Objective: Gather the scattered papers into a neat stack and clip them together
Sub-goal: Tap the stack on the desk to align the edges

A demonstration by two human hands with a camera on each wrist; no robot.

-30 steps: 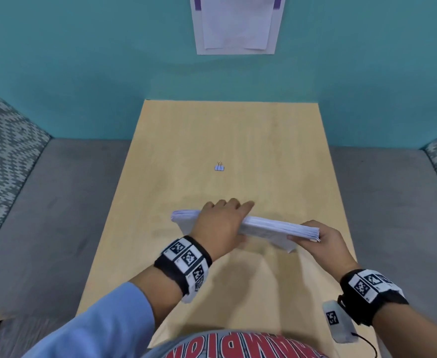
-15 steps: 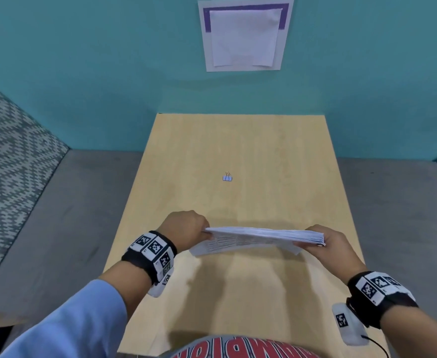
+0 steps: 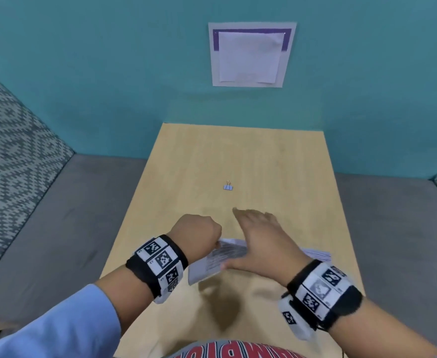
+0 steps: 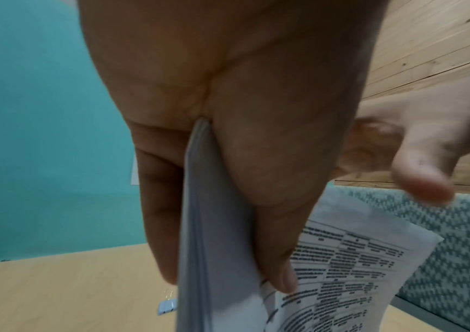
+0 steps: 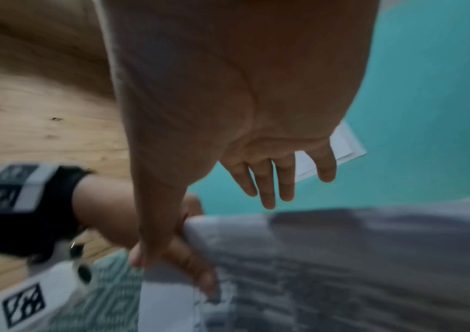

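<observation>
A stack of printed white papers (image 3: 212, 264) hangs above the wooden table (image 3: 277, 164), near its front. My left hand (image 3: 199, 233) grips the stack's left end, thumb on top and fingers beneath; the left wrist view shows the papers (image 4: 216, 258) pinched edge-on between them. My right hand (image 3: 256, 236) is above the stack with straight, spread fingers (image 5: 268, 186) and holds nothing; it hides the middle of the papers (image 5: 341, 269). A small blue binder clip (image 3: 228, 186) lies on the table beyond both hands, also seen as the clip (image 4: 167, 306) under the stack.
A teal wall (image 3: 109, 73) rises behind the table, with a white sheet (image 3: 251, 55) pinned on it. Grey upholstered seats (image 3: 70, 215) flank the table on both sides, with patterned cushions (image 3: 13, 156) at the edges.
My right hand has let go of the stack's right end and moved up and left over the papers, fingers stretched out. The left hand still holds the stack's left end.
</observation>
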